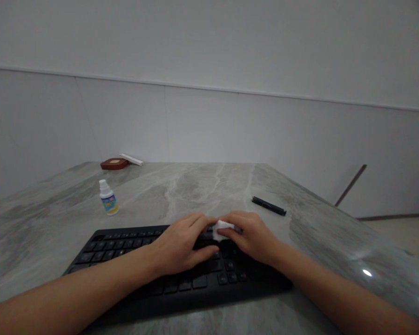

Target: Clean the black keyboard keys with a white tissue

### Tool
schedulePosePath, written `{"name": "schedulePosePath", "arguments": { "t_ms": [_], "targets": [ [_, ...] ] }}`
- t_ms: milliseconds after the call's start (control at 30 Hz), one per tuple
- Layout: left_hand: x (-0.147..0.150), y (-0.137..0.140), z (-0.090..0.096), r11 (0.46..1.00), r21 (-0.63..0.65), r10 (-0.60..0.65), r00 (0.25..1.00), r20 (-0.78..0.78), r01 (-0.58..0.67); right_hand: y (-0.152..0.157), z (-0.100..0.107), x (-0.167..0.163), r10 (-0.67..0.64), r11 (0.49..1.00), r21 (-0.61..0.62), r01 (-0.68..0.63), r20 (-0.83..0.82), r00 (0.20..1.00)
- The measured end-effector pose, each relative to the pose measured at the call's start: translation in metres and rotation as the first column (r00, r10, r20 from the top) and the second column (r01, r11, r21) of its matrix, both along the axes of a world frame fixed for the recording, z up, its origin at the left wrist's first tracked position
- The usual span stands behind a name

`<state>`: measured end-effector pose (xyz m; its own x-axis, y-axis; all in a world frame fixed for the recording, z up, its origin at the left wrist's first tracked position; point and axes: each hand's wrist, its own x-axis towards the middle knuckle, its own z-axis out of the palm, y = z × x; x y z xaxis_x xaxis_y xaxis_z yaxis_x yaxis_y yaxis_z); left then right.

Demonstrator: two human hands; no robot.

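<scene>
item one: a white wad [223,226], maybe tissue, above the right part of a black keyboard [108,244]; i log it as the thing in hand

item two: right hand [253,232], its grip narrow, thumb and fingers pinching the wad

item three: left hand [181,244], fingers bent beside the wad, thumb spread from the fingers; dark shapes lie between, so i cannot tell from this distance whether this grip holds a slim part or only rests over the keys

risks, as i judge them: a hard press through the wad could push keys down; a loose pinch could let the wad slip or shed fibres between the keys; a sideways shove could slide the keyboard on the smooth-looking bench [195,188]

containers: one small white bottle [109,201], upright, blue and yellow label, on the bench beyond the keyboard's left end, contents hidden from me; a long sweep of the left hand could tip it

also one flat reddish-brown case [112,164], far left, contents unknown, a slim white piece [132,160] just beside it

loose: one black pen-like thing [269,206], lying beyond the right hand, near but not touching it
</scene>
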<state>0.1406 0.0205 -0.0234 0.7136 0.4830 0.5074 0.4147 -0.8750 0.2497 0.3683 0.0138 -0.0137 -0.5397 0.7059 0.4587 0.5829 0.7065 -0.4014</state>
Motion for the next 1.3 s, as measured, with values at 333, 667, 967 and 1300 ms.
{"name": "schedulePosePath", "arguments": {
  "t_ms": [333, 667, 967, 1300],
  "targets": [
    [0.001, 0.005, -0.006, 0.998, -0.048, 0.053, 0.979, 0.198, -0.044, -0.002, 0.004, 0.008, 0.012, 1.0, -0.014, -0.015, -0.191, 0.982],
    [0.011, -0.011, 0.0, 0.972, -0.012, -0.234, 0.971, -0.049, 0.233, 0.024, -0.011, 0.014, -0.258, 0.961, -0.105, 0.255, -0.012, 0.966],
    [0.024, 0.006, 0.022, 0.96, -0.19, -0.244, 0.945, -0.219, 0.204, 0.022, -0.013, 0.01, -0.214, 0.973, -0.079, 0.216, 0.033, 0.976],
    [0.025, 0.011, 0.017, 0.926, -0.101, -0.375, 0.916, -0.142, 0.364, 0.023, -0.019, 0.012, -0.2, 0.979, -0.038, 0.202, 0.052, 0.978]
  ]
}}
